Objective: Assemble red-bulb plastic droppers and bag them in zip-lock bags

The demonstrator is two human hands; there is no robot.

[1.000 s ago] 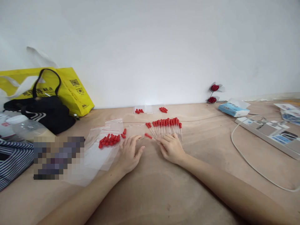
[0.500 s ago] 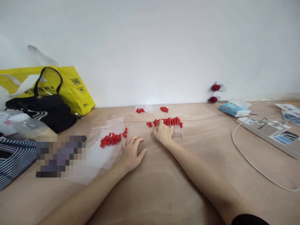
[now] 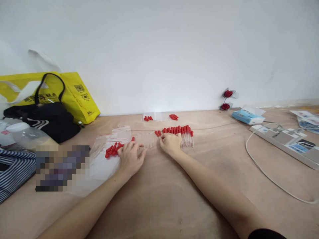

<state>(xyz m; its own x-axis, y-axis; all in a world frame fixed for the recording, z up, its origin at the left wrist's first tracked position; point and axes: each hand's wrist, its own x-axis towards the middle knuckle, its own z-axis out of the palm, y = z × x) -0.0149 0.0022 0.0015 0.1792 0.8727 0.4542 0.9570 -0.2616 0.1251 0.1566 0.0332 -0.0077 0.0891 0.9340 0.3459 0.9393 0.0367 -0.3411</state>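
Note:
My left hand reaches over the pile of red rubber bulbs, thumb apart and fingers loosely stretched. Its fingertips cover part of the pile, which lies on clear zip bags. Just right of it is a row of bare glass tubes. My right hand rests with curled fingers against the left part of a row of red-topped glass droppers. The hand hides several of their stems, and whatever its fingers pinch is out of sight. Two red-topped droppers lie tilted at its left.
Behind lies a flat clear bag with red bulbs at both ends. A yellow bag, black bag and plastic bottle stand left. Right are a tissue pack, power strip, cable and artificial roses.
My left hand has moved left, from near the bare tubes onto the red bulbs. My right hand has come slightly down and left, uncovering more red tops in the row.

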